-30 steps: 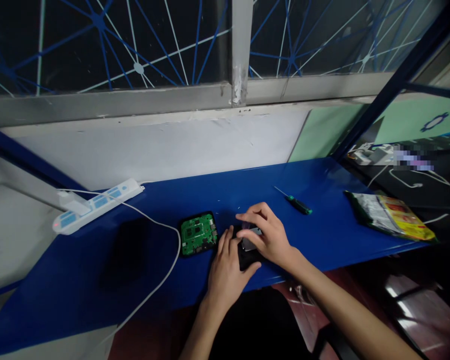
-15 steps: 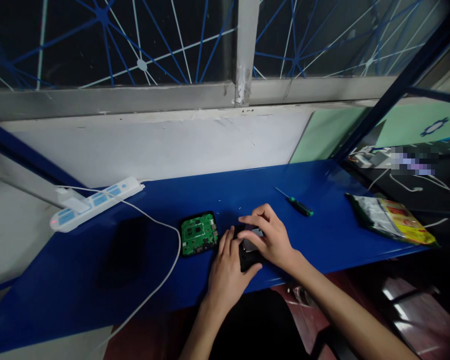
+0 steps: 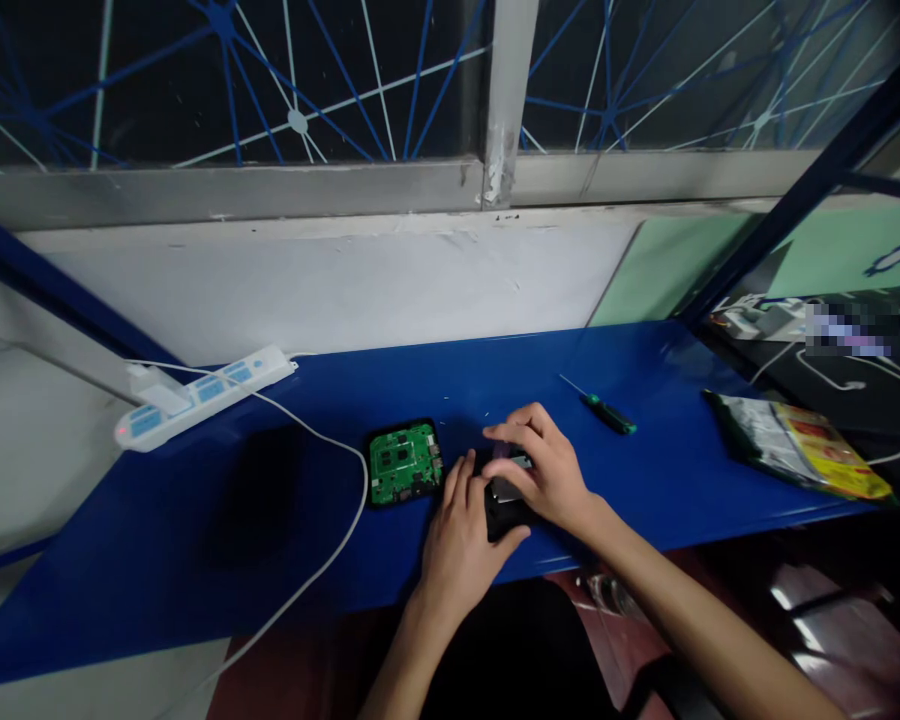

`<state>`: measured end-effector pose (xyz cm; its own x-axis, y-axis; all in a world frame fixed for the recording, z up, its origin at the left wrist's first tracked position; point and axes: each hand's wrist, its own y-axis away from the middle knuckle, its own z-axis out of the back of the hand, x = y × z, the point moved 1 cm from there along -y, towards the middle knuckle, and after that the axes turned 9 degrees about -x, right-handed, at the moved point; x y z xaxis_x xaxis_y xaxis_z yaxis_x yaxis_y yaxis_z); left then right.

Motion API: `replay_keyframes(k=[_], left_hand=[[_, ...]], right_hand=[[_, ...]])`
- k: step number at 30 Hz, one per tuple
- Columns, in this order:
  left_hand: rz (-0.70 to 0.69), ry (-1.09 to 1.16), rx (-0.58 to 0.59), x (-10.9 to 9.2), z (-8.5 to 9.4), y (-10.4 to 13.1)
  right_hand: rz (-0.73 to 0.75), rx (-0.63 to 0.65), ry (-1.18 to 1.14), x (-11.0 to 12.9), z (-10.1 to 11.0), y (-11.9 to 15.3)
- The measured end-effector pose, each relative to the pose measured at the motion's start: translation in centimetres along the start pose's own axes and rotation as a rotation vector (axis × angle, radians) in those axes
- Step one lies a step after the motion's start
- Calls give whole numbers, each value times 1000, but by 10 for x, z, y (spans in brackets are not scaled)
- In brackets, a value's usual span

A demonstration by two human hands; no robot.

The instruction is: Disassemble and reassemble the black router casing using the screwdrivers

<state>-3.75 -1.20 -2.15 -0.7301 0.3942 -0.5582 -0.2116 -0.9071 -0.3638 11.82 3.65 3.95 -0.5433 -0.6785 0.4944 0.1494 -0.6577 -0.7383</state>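
A black casing [image 3: 501, 520] with a silvery metal plate [image 3: 507, 489] in it lies near the front edge of the blue table. My left hand [image 3: 461, 525] rests on its left side, thumb and fingers around it, holding it down. Over the plate, my right hand [image 3: 544, 465] is bent with thumb and forefinger curled toward each other; a small dark purplish piece shows between them, too small to make out. Just left of my hands sits a green circuit board [image 3: 403, 462] in a black shell.
A green-and-black screwdriver [image 3: 607, 412] lies right of my hands. Farther right is a yellow and silver packet [image 3: 802, 445]. A white power strip [image 3: 210, 395] is at the back left, and a white cable [image 3: 345, 540] curves across the table's left part.
The whole view has shifted slightly, so things appear a little farther right. My hands keep nearly the same pose at the black casing.
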Motion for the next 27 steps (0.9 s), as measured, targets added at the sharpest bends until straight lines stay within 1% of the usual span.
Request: replay_keyframes(k=[3,5,7,11,13,15,18,20,27], left_hand=[[-9,-5,9,-1,0,0],[-6,-4,15,-1,1,-1],[-2,-2,14,-2,2,-1],[1,11,11,-2,2,-1],[5,16,11,-2,2,-1],[6,15,8,-2,1,0],[3,12,3,-2,2,-1],[0,11,5,-3,4,-1],[6,26,14,-3,3,-1]], right_hand=[[-3,49,-32,3,2,1],[1,54,-43,5,2,2],[9,34,-32,4,2,3],[17,-49,20,2,2,5],[12,-64,49,2,3,6],[-9,-47,46,4,5,5],[-40,3,-51,8,5,5],[-43,8,-81,10,4,5],[-32,-77,68,5,3,7]])
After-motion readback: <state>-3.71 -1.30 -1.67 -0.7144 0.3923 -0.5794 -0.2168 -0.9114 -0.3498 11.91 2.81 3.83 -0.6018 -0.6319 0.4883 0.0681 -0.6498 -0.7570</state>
